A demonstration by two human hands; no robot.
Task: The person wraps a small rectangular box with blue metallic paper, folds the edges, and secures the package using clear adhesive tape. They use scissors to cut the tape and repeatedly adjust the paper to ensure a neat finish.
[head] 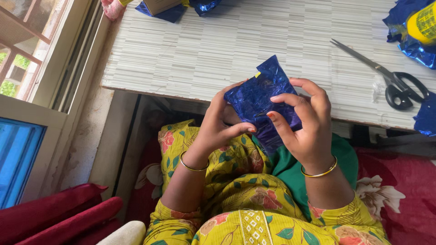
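A shiny blue foil packet [259, 97] is held up in front of me, just past the near edge of the striped table [190, 54]. My left hand [218, 127] grips its left and lower side, thumb pressed across the foil. My right hand [304, 120] clasps it from the right, fingers curled over its front. A sliver of yellow shows at the packet's top. Both wrists wear a thin gold bangle. My lap below is covered by yellow flowered cloth.
Black-handled scissors [390, 77] lie on the table at the right. More blue foil wrapping with a yellow item [415, 31] sits at the far right, another blue piece [427, 118] at the right edge, more foil [177, 9] at the top. A window [27, 59] is left.
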